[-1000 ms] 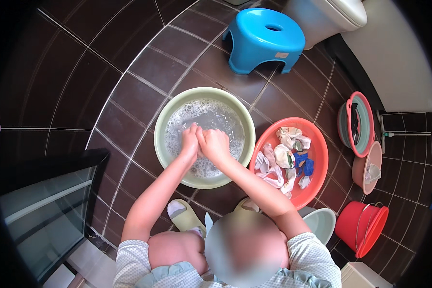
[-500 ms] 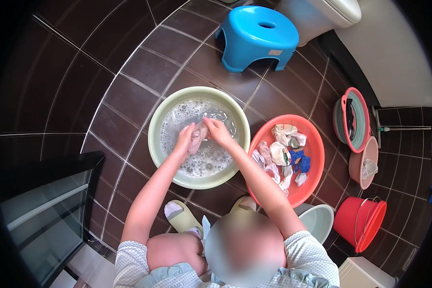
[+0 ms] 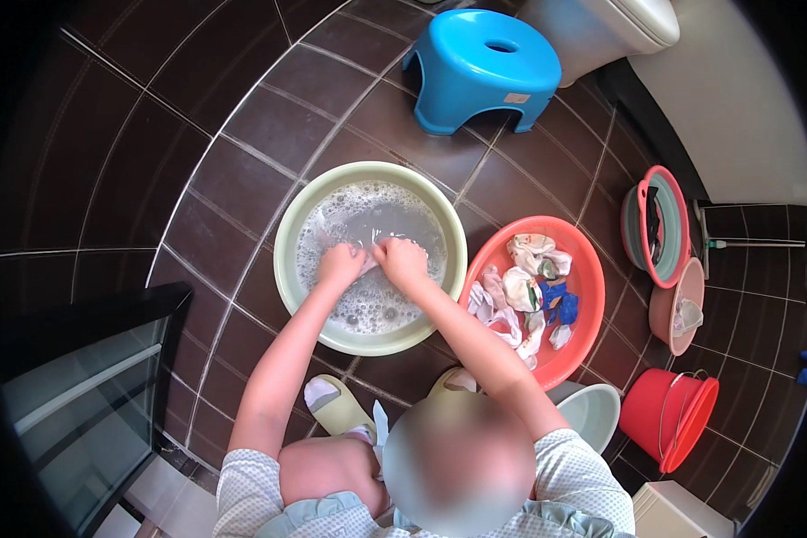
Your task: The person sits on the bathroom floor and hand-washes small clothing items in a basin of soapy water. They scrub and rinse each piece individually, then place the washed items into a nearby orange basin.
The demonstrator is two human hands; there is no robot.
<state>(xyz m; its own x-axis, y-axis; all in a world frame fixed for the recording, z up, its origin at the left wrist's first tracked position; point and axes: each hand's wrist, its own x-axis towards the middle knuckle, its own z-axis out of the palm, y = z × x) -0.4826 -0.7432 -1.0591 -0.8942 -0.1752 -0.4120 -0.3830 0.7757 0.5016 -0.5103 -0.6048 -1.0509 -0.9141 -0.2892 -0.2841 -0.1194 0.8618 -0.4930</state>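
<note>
Clock on the green basin (image 3: 285, 264), 12 = away from the person. Left hand (image 3: 341, 267) is just to the 9 side of centre, right hand (image 3: 403, 261) just to the 3 side, knuckles up, both low among the suds (image 3: 368, 314). Fingers of both are curled in and look to be grasping a pale cloth (image 3: 368, 262) mid-basin; only a scrap shows in the gap, so can't tell the exact grip or how much hangs underwater. Reads as rubbing in a hand-wash. To do it well: pinch a short fold, rub fabric on fabric, then shift the grip to a fresh patch so nothing gets missed. Short strokes inside the rim; wet floor tiles (image 3: 242, 170) would likely get slick, and slippers (image 3: 342, 408) sit close, around 6. Squeeze out over the suds before any lift: coral basin (image 3: 592, 314) with the garments (image 3: 522, 289) is right beside, between 3 and 4.
</note>
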